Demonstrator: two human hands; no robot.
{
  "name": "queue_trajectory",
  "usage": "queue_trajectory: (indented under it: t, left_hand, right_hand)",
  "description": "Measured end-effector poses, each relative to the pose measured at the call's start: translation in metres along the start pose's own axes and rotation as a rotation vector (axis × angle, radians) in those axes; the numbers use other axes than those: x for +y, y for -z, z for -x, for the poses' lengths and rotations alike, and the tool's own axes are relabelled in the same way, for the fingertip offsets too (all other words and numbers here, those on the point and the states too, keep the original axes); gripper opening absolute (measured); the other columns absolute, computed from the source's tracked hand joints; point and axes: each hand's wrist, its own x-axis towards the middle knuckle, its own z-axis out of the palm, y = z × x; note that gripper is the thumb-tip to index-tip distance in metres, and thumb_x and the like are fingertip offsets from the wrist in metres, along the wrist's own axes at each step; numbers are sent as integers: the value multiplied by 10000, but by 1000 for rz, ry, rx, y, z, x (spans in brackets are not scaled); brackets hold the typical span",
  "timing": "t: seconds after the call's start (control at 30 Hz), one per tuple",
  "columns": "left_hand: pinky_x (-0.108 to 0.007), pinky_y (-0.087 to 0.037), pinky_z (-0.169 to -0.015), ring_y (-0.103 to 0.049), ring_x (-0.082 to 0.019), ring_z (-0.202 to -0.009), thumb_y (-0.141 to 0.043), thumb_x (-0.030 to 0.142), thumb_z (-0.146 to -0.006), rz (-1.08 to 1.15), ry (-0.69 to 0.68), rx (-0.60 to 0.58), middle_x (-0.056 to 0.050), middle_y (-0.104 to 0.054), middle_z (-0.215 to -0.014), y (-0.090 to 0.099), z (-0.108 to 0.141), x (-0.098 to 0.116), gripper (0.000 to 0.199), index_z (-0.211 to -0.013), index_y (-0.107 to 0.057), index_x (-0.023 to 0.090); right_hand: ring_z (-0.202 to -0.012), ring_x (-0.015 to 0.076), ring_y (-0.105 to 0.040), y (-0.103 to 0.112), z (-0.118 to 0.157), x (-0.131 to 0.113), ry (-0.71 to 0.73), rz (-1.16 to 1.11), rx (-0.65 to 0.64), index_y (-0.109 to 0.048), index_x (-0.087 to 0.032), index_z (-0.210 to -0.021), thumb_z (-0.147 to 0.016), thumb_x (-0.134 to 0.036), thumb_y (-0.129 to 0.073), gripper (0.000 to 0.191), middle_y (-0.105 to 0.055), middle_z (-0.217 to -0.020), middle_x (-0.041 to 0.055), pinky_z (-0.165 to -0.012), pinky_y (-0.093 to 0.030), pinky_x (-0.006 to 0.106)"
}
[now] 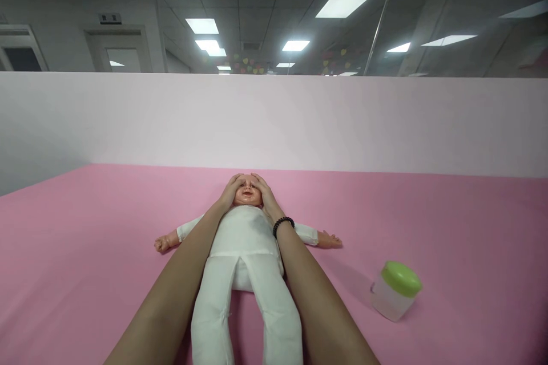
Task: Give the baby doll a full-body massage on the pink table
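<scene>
Left hand: We are cupping our left hand [231, 190] over one side of the baby doll's head [247, 193], palm down, fingers open, neither clenching nor grasping.

Right hand: We are laying our right hand [262, 189] the same way on the other side, fingers over the brow, with a beaded bracelet [283, 226] circling the wrist.

Doll: The baby doll [244, 239] is lying on its back in a white suit, arms outspread, on a pink covering [85, 274].

Jar: A translucent jar [391, 303] with a green lid [401, 278] is leaning on the covering, well apart from the doll, on our right.

Jar contents: The cloudy wall is hiding them; we cannot tell what it holds.

Risk: Our left forearm [180, 279] and right forearm [314, 302] are flanking the doll, so hard pressing could shift it on the covering. A wide right-arm sweep could topple the jar, and the bracelet could snag the suit.
</scene>
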Motion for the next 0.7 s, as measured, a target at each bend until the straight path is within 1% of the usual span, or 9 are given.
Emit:
queue_trajectory:
  t: [0.07,0.13,0.23,0.33,0.4,0.47,0.57,0.63,0.7]
  left_hand:
    - [-358,-518,-906,-647,-232,-1001,-696,425,-744,9,40,-32,-66,-670,-1090,1,1,0,497,-1181,-568,226]
    - [-361,-518,-904,-650,-236,-993,-718,398,-723,1,62,-38,-66,-672,-1087,2,2,1,533,-1205,-559,235]
    - [-366,-513,-917,-645,-243,-1006,-684,375,-728,-10,74,11,-62,-676,-1074,0,3,4,472,-1168,-585,235]
    - [-366,-512,-919,-636,-245,-1020,-634,375,-749,3,84,41,-56,-674,-1075,-3,3,7,406,-1129,-603,234]
    - [-362,-513,-919,-635,-242,-1019,-645,385,-748,5,77,35,-54,-674,-1078,-2,3,6,415,-1132,-602,234]
    - [-361,-514,-915,-639,-238,-1007,-680,406,-738,7,57,5,-57,-673,-1080,-1,3,3,459,-1154,-593,233]
    - [-362,-515,-911,-646,-233,-989,-721,408,-715,8,42,-28,-63,-676,-1073,2,1,0,520,-1183,-579,231]
    - [-361,-512,-919,-645,-233,-997,-706,386,-717,10,49,-8,-62,-678,-1070,1,0,0,496,-1172,-587,228]
    - [-358,-508,-930,-639,-236,-1019,-662,370,-737,18,60,24,-60,-677,-1076,-1,1,3,429,-1137,-602,225]
  right_hand:
    - [-1047,219,-652,0,2,-1,13,36,6,-651,-284,-1203,-677,-349,-742,538,-672,-1186,14,-926,-533,348]
    - [-1032,220,-656,0,2,-2,6,28,22,-656,-279,-1193,-663,-329,-748,541,-679,-1166,18,-916,-538,346]
    - [-1029,221,-658,0,-2,-1,-30,-35,37,-668,-265,-1170,-675,-334,-727,503,-694,-1114,24,-920,-538,348]
    - [-1022,222,-664,0,-3,0,-52,-67,31,-658,-264,-1179,-673,-346,-729,518,-701,-1085,23,-921,-540,365]
    - [-1021,221,-664,1,-2,-1,-43,-62,24,-657,-263,-1179,-662,-352,-754,533,-699,-1105,25,-919,-541,365]
    - [-1011,220,-666,0,0,-2,-21,-38,12,-659,-263,-1179,-647,-339,-780,551,-697,-1123,27,-913,-544,359]
    - [-987,220,-673,-1,3,-4,-8,-19,9,-659,-264,-1188,-632,-313,-791,574,-704,-1101,27,-898,-549,357]
    - [-997,220,-671,-1,4,-5,-19,-30,21,-665,-263,-1177,-639,-321,-782,553,-705,-1106,26,-900,-549,355]
    - [-1026,221,-663,-2,3,-6,-31,-44,34,-677,-261,-1156,-657,-338,-764,513,-701,-1124,25,-910,-547,353]
